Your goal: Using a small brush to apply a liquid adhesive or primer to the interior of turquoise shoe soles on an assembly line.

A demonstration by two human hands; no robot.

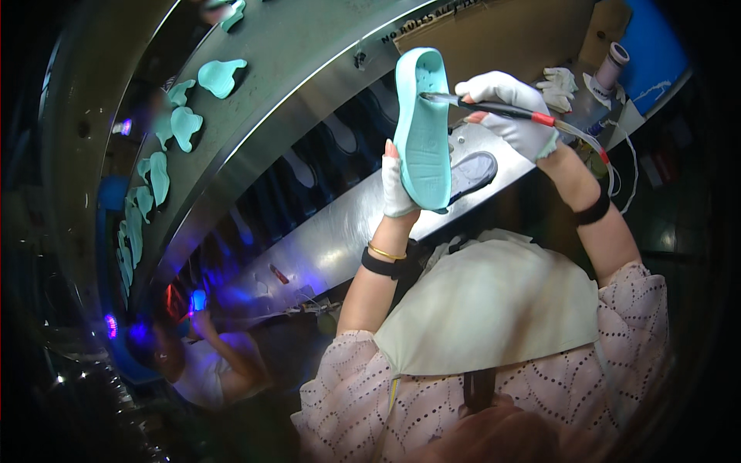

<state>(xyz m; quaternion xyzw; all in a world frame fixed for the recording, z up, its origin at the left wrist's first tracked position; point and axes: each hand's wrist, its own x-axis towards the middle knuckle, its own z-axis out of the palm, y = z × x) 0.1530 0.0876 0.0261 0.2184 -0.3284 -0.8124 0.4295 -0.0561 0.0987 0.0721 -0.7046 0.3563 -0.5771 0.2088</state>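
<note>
A turquoise shoe sole is held up nearly on end, its hollow inner side in view, with several small holes near the upper end. My left hand, in a white fingerless glove, grips its left edge low down; most of those fingers are hidden behind the sole. In my right hand, gloved the same way, is a slim black-handled brush with a red band and thin tubes at its back end. Its tip reaches into the sole's upper part and seems to touch the inside. A grey sole lies just behind, on the metal ledge.
Turquoise sole pieces lie along a green conveyor belt at the left. Dark shoe parts line the rack below it. White gloves and a spool sit at the upper right. Another person works at lower left.
</note>
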